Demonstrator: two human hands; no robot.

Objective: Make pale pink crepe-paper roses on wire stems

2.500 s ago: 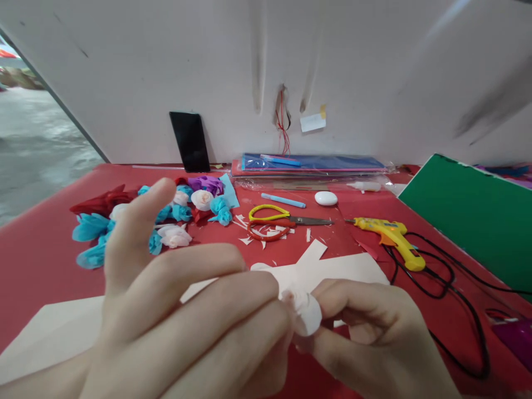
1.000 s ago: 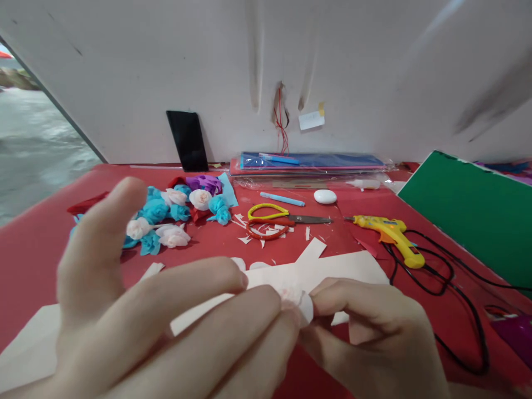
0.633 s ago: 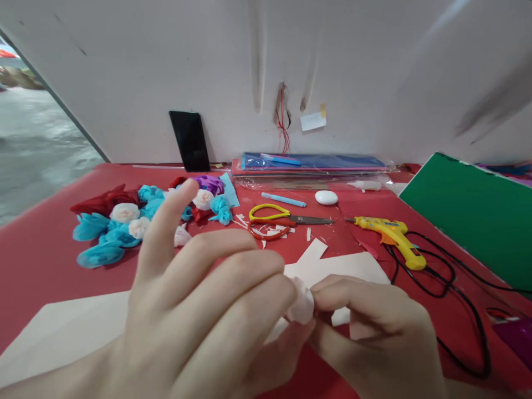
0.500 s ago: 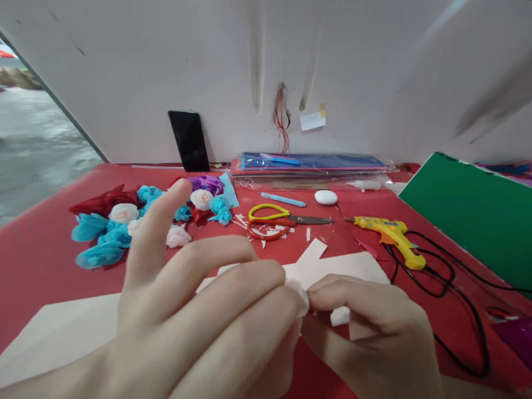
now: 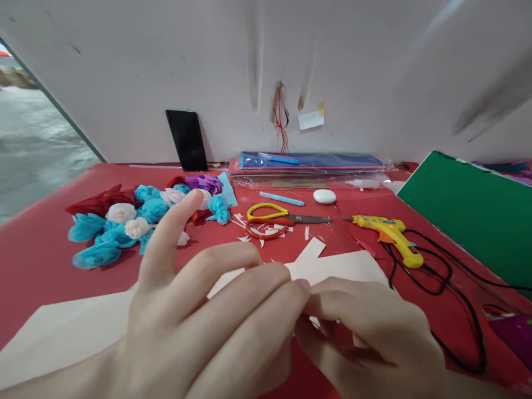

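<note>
My left hand [image 5: 208, 321] and my right hand [image 5: 369, 332] meet fingertip to fingertip low in the middle of the view. Both are pinched together on a small pale rolled paper flower, which the fingers now hide. My left index finger sticks up free, and the other left fingers press toward the right thumb and forefinger. Under the hands lies a cream paper sheet [image 5: 66, 332] with cut edges on the red table [image 5: 37, 249]. Beyond the left hand sits a heap of finished paper flowers [image 5: 124, 221] in blue, white, red and purple.
Yellow-and-red scissors [image 5: 270, 219] lie among paper scraps, with a blue pen [image 5: 281, 198] and a white oval object [image 5: 325, 195] behind. A yellow glue gun [image 5: 388, 233] with a black cable [image 5: 457, 299] lies right. A green board [image 5: 469, 210], a black phone [image 5: 186, 139] and packed paper sheets [image 5: 311, 162] line the back.
The pale paper roll showed between my fingertips before; my fingers have closed over it and it is out of sight. My left hand shifted slightly while turning it.
</note>
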